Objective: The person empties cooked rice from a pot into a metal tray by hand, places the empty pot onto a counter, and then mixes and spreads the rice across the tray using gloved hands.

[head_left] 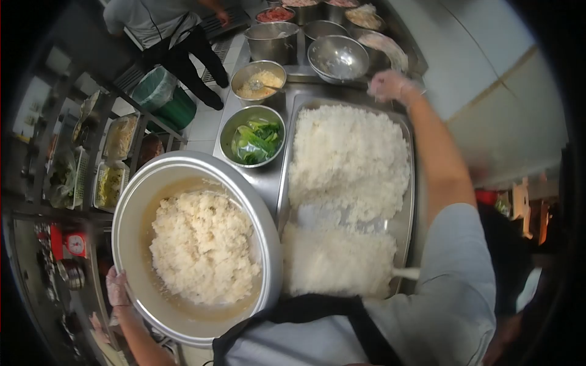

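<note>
My left hand [117,288], in a clear glove, grips the outer side of a large metal pot [125,250]. The pot leans toward me, close to my apron, with a mound of cooked rice [201,247] inside. My right hand [392,86], also gloved, is stretched out over the far right corner of a metal tray [410,183]. Its fingers are loosely bent and apart, and I see nothing in them. White rice [348,158] covers much of the tray in a far heap and a near heap. A white handle [406,273] sticks out at the tray's near right.
Beyond the tray stand a metal bowl [337,58], a bowl of greens [253,161] and a bowl of yellowish crumbly food [262,82]. Shelving [116,128] lines the left, near a green bin [168,100]. Another person [162,27] stands at the upper left.
</note>
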`<act>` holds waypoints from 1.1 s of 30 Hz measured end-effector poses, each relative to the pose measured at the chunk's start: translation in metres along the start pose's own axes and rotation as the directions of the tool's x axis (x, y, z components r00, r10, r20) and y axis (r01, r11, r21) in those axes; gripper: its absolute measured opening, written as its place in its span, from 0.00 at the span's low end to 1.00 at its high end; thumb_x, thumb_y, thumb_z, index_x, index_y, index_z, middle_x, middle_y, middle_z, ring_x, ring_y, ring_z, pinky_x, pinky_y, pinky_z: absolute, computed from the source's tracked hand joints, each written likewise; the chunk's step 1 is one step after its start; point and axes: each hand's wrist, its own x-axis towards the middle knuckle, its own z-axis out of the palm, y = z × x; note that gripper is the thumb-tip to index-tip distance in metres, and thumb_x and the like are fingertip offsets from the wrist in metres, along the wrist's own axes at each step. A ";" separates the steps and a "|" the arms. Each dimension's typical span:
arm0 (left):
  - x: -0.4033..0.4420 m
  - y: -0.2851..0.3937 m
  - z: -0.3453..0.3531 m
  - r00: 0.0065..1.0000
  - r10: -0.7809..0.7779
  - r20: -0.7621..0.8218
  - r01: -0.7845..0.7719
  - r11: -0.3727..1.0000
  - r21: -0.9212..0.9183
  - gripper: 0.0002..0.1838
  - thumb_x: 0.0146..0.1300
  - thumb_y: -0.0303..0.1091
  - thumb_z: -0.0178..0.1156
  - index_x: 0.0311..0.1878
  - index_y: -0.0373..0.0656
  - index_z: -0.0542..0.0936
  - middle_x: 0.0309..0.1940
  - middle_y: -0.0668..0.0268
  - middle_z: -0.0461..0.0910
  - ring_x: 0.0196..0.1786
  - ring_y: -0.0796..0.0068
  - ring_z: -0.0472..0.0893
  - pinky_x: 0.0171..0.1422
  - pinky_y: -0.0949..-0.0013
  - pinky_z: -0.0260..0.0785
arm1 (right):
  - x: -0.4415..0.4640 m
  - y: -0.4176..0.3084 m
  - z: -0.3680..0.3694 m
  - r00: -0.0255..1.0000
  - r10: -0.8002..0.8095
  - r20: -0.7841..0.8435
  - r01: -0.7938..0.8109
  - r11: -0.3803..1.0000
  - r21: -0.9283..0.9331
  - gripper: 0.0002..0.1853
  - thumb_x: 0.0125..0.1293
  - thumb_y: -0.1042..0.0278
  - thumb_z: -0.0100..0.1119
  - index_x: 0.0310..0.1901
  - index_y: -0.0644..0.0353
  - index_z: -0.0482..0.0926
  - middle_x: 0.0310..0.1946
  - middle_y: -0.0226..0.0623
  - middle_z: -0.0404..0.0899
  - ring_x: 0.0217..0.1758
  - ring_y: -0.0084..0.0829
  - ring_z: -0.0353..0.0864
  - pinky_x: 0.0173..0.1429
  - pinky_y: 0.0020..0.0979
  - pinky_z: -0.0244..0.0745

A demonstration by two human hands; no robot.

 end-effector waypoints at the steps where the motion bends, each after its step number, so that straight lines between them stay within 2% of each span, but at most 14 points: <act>1: -0.002 -0.001 0.002 0.999 0.025 0.025 -0.026 0.999 0.042 0.16 0.56 0.33 0.56 0.47 0.36 0.75 0.36 0.69 0.77 0.36 0.79 0.73 0.44 0.74 0.65 | -0.027 -0.024 -0.005 1.000 -0.004 0.016 0.003 0.995 0.101 0.10 0.53 0.62 0.66 0.32 0.59 0.80 0.25 0.29 0.79 0.25 0.22 0.78 0.33 0.26 0.77; 3: -0.004 -0.014 0.004 0.995 0.064 -0.077 -0.067 0.997 -0.035 0.17 0.56 0.34 0.58 0.47 0.35 0.75 0.35 0.69 0.78 0.38 0.79 0.74 0.46 0.73 0.66 | -0.077 -0.067 -0.007 0.997 0.014 0.080 -0.018 0.999 0.042 0.10 0.54 0.64 0.65 0.33 0.61 0.79 0.33 0.32 0.80 0.37 0.25 0.79 0.40 0.30 0.78; 5: -0.003 -0.023 -0.008 0.997 0.079 0.021 -0.077 0.994 -0.081 0.19 0.56 0.35 0.58 0.48 0.34 0.75 0.37 0.67 0.78 0.39 0.78 0.75 0.47 0.73 0.66 | -0.087 -0.042 0.023 0.921 -0.390 -0.010 0.379 0.900 -0.213 0.13 0.61 0.60 0.58 0.42 0.60 0.80 0.37 0.35 0.82 0.41 0.35 0.81 0.48 0.36 0.76; 6: -0.001 -0.028 -0.007 0.993 0.096 0.062 -0.087 0.988 -0.124 0.19 0.56 0.36 0.59 0.48 0.34 0.75 0.38 0.66 0.78 0.39 0.77 0.75 0.47 0.73 0.67 | -0.092 -0.060 0.035 0.966 -0.100 0.238 0.223 0.785 -0.578 0.23 0.65 0.53 0.50 0.56 0.59 0.73 0.57 0.47 0.72 0.61 0.42 0.69 0.66 0.40 0.62; 7: -0.001 -0.028 -0.004 0.995 0.095 0.025 -0.092 0.989 -0.113 0.20 0.56 0.36 0.59 0.48 0.34 0.75 0.38 0.66 0.79 0.39 0.77 0.75 0.47 0.73 0.67 | -0.089 -0.029 0.065 0.960 -0.171 0.223 0.277 0.708 -0.649 0.26 0.66 0.50 0.46 0.60 0.58 0.68 0.62 0.47 0.65 0.66 0.42 0.61 0.70 0.39 0.55; 11: -0.014 -0.035 0.001 0.991 0.124 -0.055 -0.125 0.992 -0.016 0.22 0.54 0.39 0.59 0.48 0.32 0.76 0.37 0.65 0.79 0.38 0.77 0.75 0.46 0.73 0.67 | -0.135 -0.055 0.091 0.995 0.028 0.091 0.006 0.937 -0.351 0.33 0.69 0.43 0.36 0.69 0.55 0.54 0.72 0.43 0.44 0.76 0.38 0.39 0.76 0.36 0.37; 14: -0.030 -0.028 0.002 0.994 0.103 -0.040 -0.105 0.992 -0.076 0.22 0.53 0.39 0.60 0.47 0.32 0.75 0.38 0.64 0.78 0.38 0.75 0.76 0.47 0.72 0.67 | -0.095 -0.021 0.072 0.981 -0.118 0.152 0.163 0.929 -0.332 0.40 0.64 0.30 0.33 0.70 0.48 0.51 0.72 0.37 0.46 0.75 0.35 0.41 0.76 0.37 0.39; 15: -0.028 -0.040 -0.001 0.996 0.087 -0.029 -0.090 0.984 -0.152 0.22 0.53 0.39 0.60 0.48 0.32 0.75 0.38 0.63 0.78 0.38 0.74 0.76 0.47 0.72 0.67 | -0.133 -0.081 0.053 0.986 -0.149 0.070 0.164 0.897 -0.411 0.41 0.63 0.30 0.35 0.70 0.49 0.51 0.71 0.38 0.48 0.75 0.36 0.44 0.75 0.38 0.41; 19: -0.033 -0.025 -0.005 0.996 0.085 0.023 -0.073 0.948 -0.311 0.23 0.53 0.36 0.59 0.51 0.32 0.73 0.38 0.63 0.78 0.38 0.74 0.77 0.47 0.72 0.68 | -0.245 -0.162 0.034 0.924 -0.370 -0.099 0.252 0.782 -0.570 0.34 0.66 0.40 0.40 0.65 0.57 0.61 0.68 0.45 0.56 0.71 0.42 0.53 0.73 0.37 0.47; 22: -0.015 -0.038 -0.005 0.994 0.105 0.033 -0.085 0.921 -0.381 0.21 0.52 0.32 0.57 0.50 0.34 0.71 0.37 0.62 0.77 0.36 0.73 0.77 0.45 0.72 0.70 | -0.318 -0.168 0.064 0.764 -0.608 -0.215 0.372 0.687 -0.624 0.28 0.64 0.49 0.51 0.60 0.57 0.68 0.59 0.46 0.68 0.63 0.44 0.65 0.67 0.39 0.58; 26: -0.003 -0.045 0.006 0.965 0.180 0.189 -0.057 0.852 -0.520 0.23 0.50 0.29 0.56 0.52 0.37 0.68 0.39 0.60 0.76 0.37 0.71 0.77 0.44 0.71 0.72 | -0.450 -0.169 0.153 0.729 -0.597 -0.335 0.425 0.778 -0.462 0.13 0.55 0.62 0.62 0.41 0.57 0.80 0.37 0.39 0.77 0.42 0.40 0.77 0.47 0.38 0.73; 28: 0.008 -0.050 0.008 0.962 0.180 0.207 -0.022 0.803 -0.595 0.31 0.48 0.28 0.57 0.59 0.36 0.63 0.41 0.58 0.75 0.38 0.69 0.78 0.45 0.69 0.72 | -0.501 -0.127 0.223 0.635 -0.694 -0.340 0.314 0.634 -0.707 0.10 0.51 0.66 0.65 0.36 0.54 0.80 0.34 0.38 0.76 0.39 0.36 0.76 0.43 0.36 0.72; 30: 0.027 -0.066 0.006 0.968 0.161 0.192 0.002 0.761 -0.649 0.38 0.47 0.28 0.57 0.65 0.35 0.57 0.43 0.56 0.74 0.39 0.66 0.78 0.46 0.68 0.73 | -0.538 -0.132 0.272 0.718 -0.545 -0.432 0.304 0.804 -0.511 0.10 0.52 0.60 0.65 0.35 0.51 0.79 0.33 0.35 0.75 0.37 0.33 0.76 0.40 0.36 0.71; 33: 0.043 -0.065 -0.003 0.947 0.183 0.265 0.035 0.762 -0.647 0.43 0.46 0.27 0.57 0.68 0.35 0.52 0.45 0.54 0.74 0.40 0.64 0.78 0.47 0.66 0.73 | -0.541 -0.134 0.328 0.642 -0.562 -0.522 0.231 0.791 -0.567 0.13 0.54 0.55 0.64 0.37 0.50 0.79 0.34 0.31 0.74 0.38 0.33 0.75 0.41 0.37 0.69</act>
